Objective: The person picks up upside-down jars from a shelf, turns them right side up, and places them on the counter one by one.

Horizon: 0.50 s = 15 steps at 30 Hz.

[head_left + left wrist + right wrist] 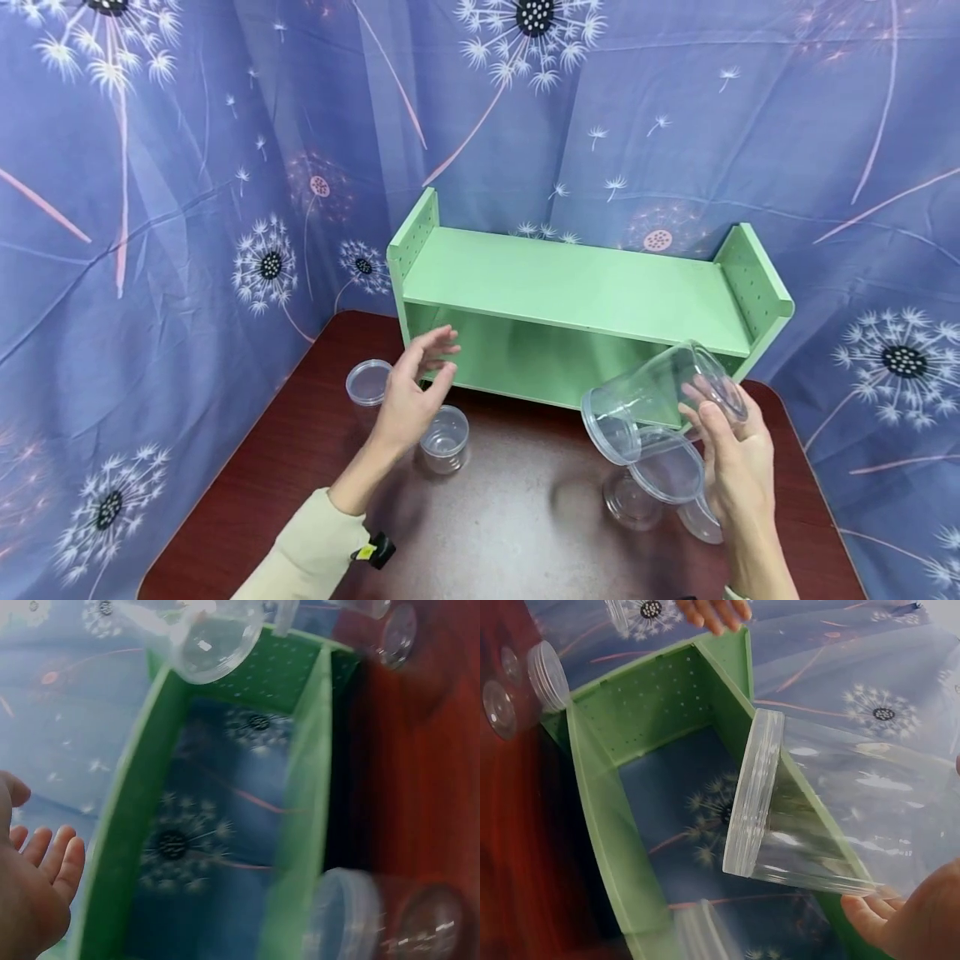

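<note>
In the head view my right hand (742,458) grips a large clear plastic jar (648,392) near its base. The jar is tilted, its lidded end (754,795) pointing left and its side overlapping the front of the green shelf (577,287). My left hand (408,400) is raised at the shelf's left front with loosely bent fingers and holds nothing. Below it stands a short clear jar (445,442), and a lidded clear jar (367,385) is partly hidden behind the wrist. More clear jars (670,477) stand under the held one.
The green shelf stands at the back of the dark red table (495,533), with an upper board and a lower compartment between its side panels. A blue dandelion-print cloth (480,125) hangs behind and at the sides.
</note>
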Motion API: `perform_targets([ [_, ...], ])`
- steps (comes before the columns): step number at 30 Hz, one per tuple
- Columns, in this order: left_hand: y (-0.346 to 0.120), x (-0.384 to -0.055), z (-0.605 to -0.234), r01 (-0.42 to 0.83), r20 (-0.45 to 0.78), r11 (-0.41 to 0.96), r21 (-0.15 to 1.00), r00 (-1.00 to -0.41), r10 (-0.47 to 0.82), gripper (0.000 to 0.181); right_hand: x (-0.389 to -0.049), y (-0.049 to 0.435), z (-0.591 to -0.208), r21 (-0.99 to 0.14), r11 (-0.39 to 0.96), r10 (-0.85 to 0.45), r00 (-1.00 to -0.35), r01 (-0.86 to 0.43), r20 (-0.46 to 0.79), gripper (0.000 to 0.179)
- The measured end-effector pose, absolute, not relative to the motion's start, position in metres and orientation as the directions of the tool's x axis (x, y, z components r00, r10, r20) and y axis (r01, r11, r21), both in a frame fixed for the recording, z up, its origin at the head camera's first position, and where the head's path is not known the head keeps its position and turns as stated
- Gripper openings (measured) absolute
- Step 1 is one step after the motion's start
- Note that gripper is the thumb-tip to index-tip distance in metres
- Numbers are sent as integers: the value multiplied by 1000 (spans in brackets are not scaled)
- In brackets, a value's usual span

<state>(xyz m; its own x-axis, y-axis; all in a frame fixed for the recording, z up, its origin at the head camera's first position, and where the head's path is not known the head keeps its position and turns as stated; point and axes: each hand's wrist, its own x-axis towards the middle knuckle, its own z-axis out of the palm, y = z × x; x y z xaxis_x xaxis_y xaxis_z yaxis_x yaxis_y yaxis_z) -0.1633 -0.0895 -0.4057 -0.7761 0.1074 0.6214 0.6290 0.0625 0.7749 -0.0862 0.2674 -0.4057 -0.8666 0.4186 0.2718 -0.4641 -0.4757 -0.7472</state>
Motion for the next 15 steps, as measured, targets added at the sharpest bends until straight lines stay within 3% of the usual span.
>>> perform_targets([
  [8, -75, -152, -441, 506, 488, 30, 862, -844, 222, 59, -85, 248, -415, -784, -454, 392, -885, -423, 251, 39],
  [15, -63, -143, -468, 436, 422, -39, 899, -841, 339, 67, -85, 229, -428, -776, -463, 392, -884, -428, 253, 39],
])
